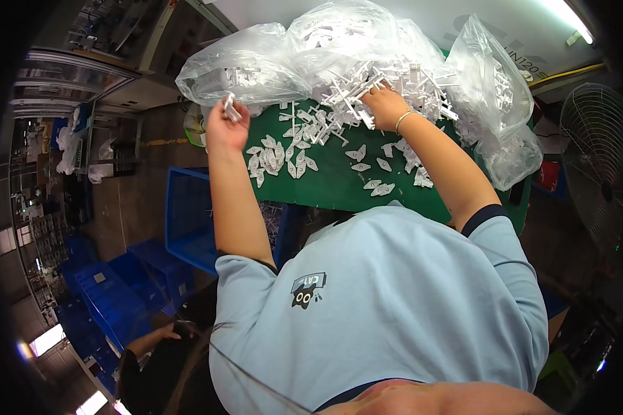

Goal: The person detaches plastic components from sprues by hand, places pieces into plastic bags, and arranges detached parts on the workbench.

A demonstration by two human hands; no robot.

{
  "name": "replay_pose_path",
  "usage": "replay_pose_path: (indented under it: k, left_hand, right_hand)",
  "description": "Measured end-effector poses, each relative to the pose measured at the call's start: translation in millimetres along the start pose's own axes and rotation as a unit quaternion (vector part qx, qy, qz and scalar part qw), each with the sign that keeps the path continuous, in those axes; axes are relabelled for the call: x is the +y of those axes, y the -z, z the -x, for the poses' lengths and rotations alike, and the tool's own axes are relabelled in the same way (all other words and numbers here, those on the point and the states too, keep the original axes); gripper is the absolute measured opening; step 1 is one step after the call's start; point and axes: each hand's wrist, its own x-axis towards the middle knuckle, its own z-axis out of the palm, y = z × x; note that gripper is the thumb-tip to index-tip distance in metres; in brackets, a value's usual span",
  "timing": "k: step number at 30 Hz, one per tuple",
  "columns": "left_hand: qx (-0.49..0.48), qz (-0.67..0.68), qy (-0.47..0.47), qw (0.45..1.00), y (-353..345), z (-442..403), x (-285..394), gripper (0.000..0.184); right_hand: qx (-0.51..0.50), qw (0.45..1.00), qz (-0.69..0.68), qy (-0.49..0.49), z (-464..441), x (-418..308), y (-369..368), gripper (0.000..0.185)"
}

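Note:
My left hand (229, 127) is raised at the left edge of the green table (325, 187), its fingers closed on a small white plastic part (231, 108). Farther right, my right hand (386, 106), with a bracelet at the wrist, reaches into a heap of white plastic parts (423, 90). Its fingertips are partly hidden among the pieces, so what they grip cannot be made out. Flat white pieces (272, 155) lie grouped near my left forearm, and a few more (384, 164) lie in front of my right hand.
Clear plastic bags of white parts (256, 66) line the back, with another bag (509, 104) at the right. A blue crate (187, 214) stands by the table's left side. A fan (599, 145) is far right. Another person's arm (152, 339) shows at lower left.

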Motion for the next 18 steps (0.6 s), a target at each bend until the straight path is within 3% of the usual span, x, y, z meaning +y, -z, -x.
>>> replay_pose_path:
  k: [1,3,4,6,9,11,13,15,18]
  left_hand:
    - [0.000,0.001,0.000,1.000,-15,-2,3,0.030]
    - [0.062,0.024,-0.047,0.997,-57,5,12,0.055]
    - [0.063,0.025,-0.045,0.997,-61,5,13,0.055]
    - [0.013,0.010,-0.069,0.997,-60,4,13,0.075]
    - [-0.044,-0.003,-0.064,0.997,-48,21,6,0.081]
    - [-0.012,-0.010,-0.080,0.997,-41,35,-9,0.075]
    - [-0.047,-0.086,-0.168,0.981,-21,54,-29,0.057]
    - [-0.024,-0.111,-0.193,0.975,-2,75,-57,0.038]
    - [0.040,-0.385,-0.177,0.905,52,93,-127,0.026]
  right_hand:
    - [0.000,1.000,0.001,0.000,-1,0,1,0.051]
    - [-0.043,0.999,0.026,-0.010,-3,1,1,0.057]
    - [-0.045,0.999,0.026,-0.011,-3,1,2,0.057]
    - [-0.042,0.999,0.006,-0.017,-2,-1,4,0.057]
    - [-0.009,1.000,0.019,0.003,-3,2,-2,0.057]
    - [-0.026,0.999,0.022,-0.003,-3,1,2,0.059]
    - [-0.050,0.999,0.014,-0.013,-2,-1,5,0.060]
    - [-0.040,0.999,0.015,-0.008,-5,4,-2,0.061]
    - [-0.037,0.999,0.014,-0.007,-4,4,-2,0.061]
